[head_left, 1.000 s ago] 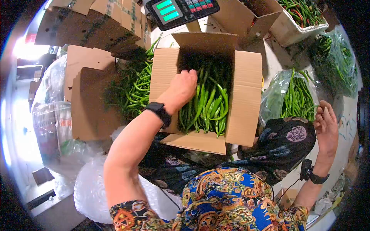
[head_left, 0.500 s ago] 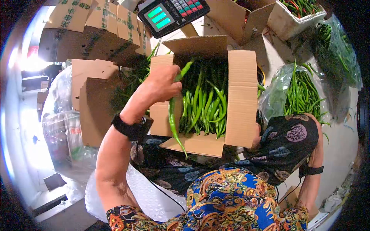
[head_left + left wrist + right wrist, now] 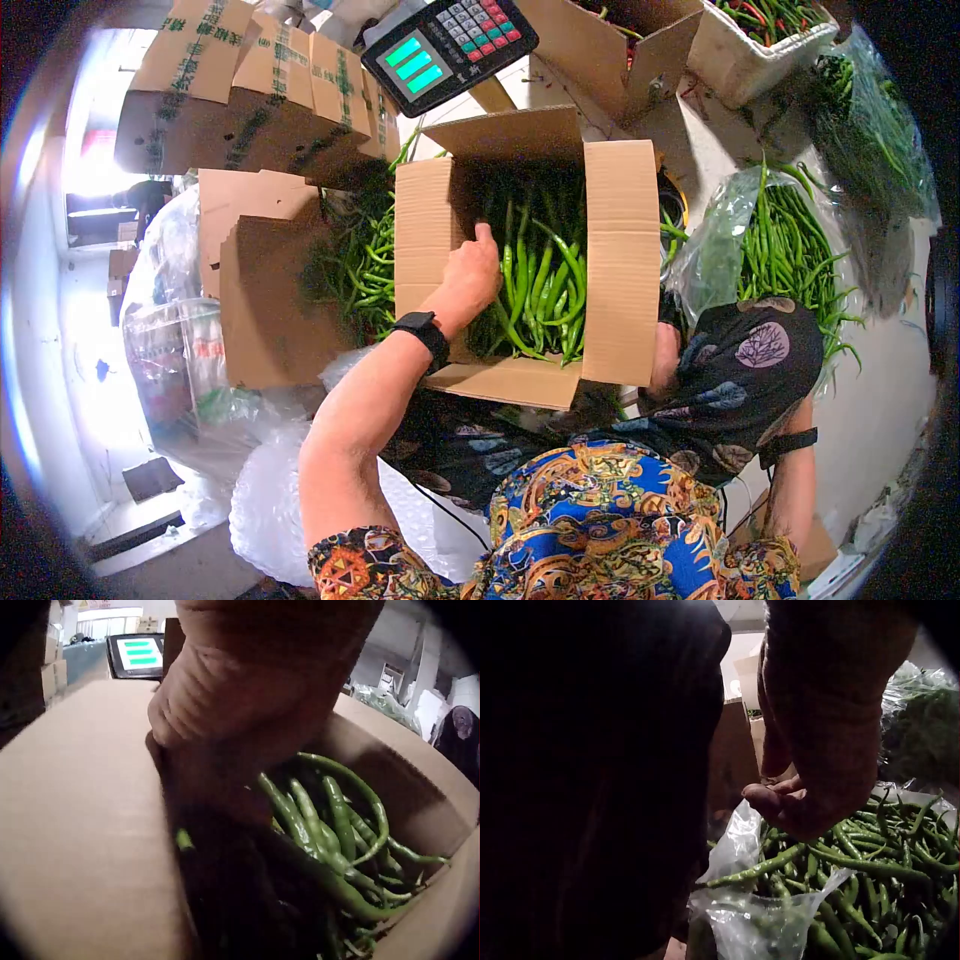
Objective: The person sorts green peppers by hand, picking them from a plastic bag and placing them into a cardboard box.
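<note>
An open cardboard box (image 3: 621, 265) holds long green peppers (image 3: 545, 285). My left hand (image 3: 470, 275) is down inside its left side, against the peppers. One pepper emerges from beneath this hand; whether the fingers grip it is hidden. In the left wrist view the hand (image 3: 232, 712) reaches past the box edge, its fingers lost in shadow beside the peppers (image 3: 315, 825). The right wrist view has my right hand (image 3: 821, 772) above loose green peppers (image 3: 885, 870) in a clear bag (image 3: 742, 922), fingers loosely bent and nothing visible in them. My knee hides that hand in the head view.
A scale display (image 3: 413, 68) stands beyond the box. Stacked cartons (image 3: 190, 60) and a cardboard piece (image 3: 270, 300) lie left, with more peppers (image 3: 375, 260) beside the box. At the upper right are a foam box (image 3: 745, 70) and a bag of greens (image 3: 860, 130).
My left hand left the box's peppers, lifted a long pepper over the left flap, then came back down into the box. My right hand went from the bagged peppers' edge to behind my knee.
</note>
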`<action>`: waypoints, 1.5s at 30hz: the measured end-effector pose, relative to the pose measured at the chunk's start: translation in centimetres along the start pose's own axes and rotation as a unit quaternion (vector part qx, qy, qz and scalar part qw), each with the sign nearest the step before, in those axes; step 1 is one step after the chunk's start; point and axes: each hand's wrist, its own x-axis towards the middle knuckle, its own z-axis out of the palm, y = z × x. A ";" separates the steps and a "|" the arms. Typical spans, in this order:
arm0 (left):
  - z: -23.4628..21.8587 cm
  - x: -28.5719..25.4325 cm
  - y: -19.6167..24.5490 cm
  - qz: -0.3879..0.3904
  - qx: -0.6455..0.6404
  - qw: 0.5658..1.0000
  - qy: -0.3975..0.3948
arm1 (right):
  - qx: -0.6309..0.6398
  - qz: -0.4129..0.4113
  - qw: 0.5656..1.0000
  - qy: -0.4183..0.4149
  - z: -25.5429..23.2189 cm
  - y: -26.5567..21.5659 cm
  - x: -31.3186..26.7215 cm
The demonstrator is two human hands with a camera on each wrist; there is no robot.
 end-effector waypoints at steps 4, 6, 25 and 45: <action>0.6 0.7 -0.9 0.047 0.053 0.997 -0.013 | 0.032 0.048 0.993 -0.103 3.0 -0.4 -2.1; 1.8 1.3 -1.4 0.039 0.049 0.998 -0.014 | 0.023 0.075 0.995 -0.061 8.9 -2.3 -4.6; -10.8 -11.5 7.9 0.183 -0.179 0.967 -0.007 | -0.455 -0.381 0.779 0.203 2.4 -7.7 9.8; -11.1 -18.7 15.8 0.174 -0.289 0.937 -0.089 | -0.620 -0.406 0.654 0.149 3.0 -4.7 17.2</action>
